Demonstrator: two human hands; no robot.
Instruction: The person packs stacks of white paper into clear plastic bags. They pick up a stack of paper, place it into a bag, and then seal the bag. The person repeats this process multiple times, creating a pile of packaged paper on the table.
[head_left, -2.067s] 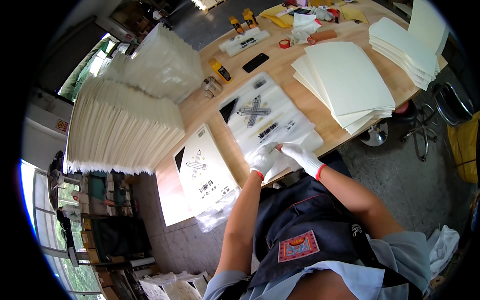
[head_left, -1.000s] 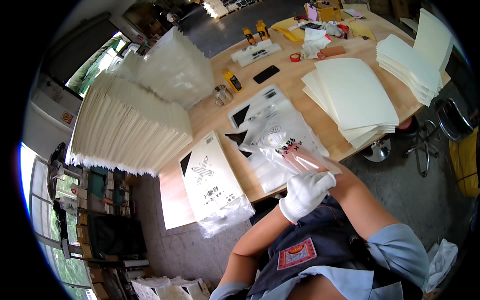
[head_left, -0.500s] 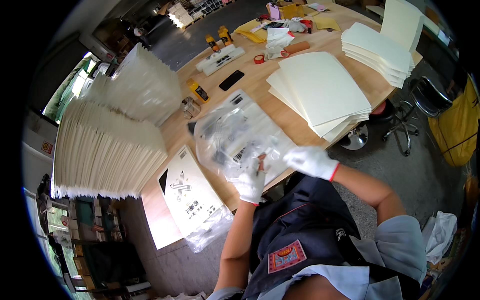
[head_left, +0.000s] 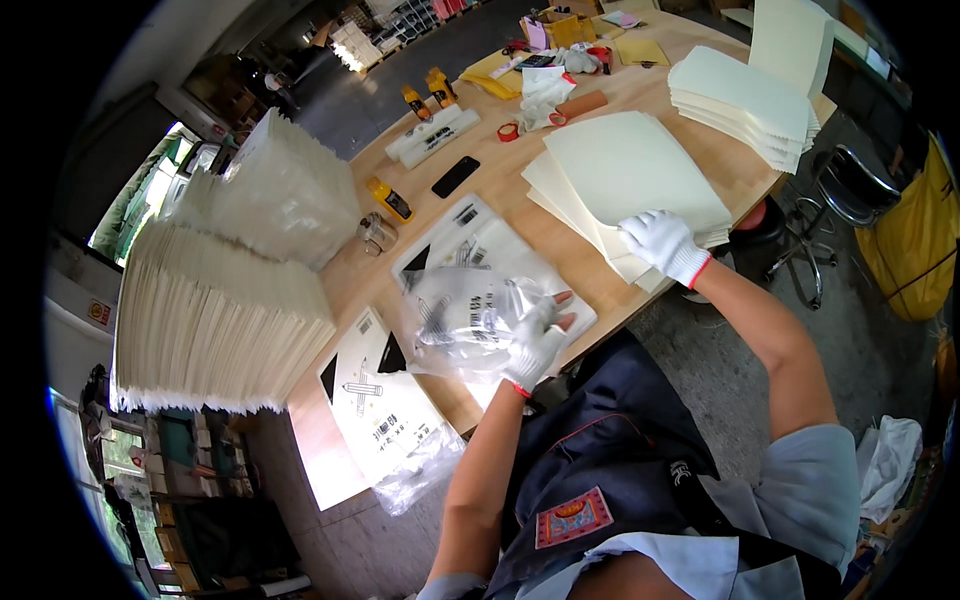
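Note:
My left hand [head_left: 538,345], in a white glove with bare fingertips showing, holds the open edge of a clear printed plastic bag [head_left: 455,315]. The bag is puffed out and lies on a pile of similar flat printed bags [head_left: 515,245] at the table's front. My right hand [head_left: 663,247], gloved in white too, has its fingers closed on the near corner of a stack of cream paper sheets [head_left: 635,165]. The stack is slightly fanned, and its top sheets bend up at that corner. How many sheets are pinched is hidden.
A filled printed paper pack [head_left: 375,395] lies at left, with loose plastic at its near end. Tall paper stacks [head_left: 215,315] stand behind it. A glass jar [head_left: 377,235], orange bottle [head_left: 390,198], phone [head_left: 456,177] and red tape roll [head_left: 508,132] sit farther back. More paper [head_left: 740,95] lies far right.
My right hand has moved from beside the bag to the paper stack's corner and closed there. My left hand has shifted slightly right and up with the bag, which is now more puffed out.

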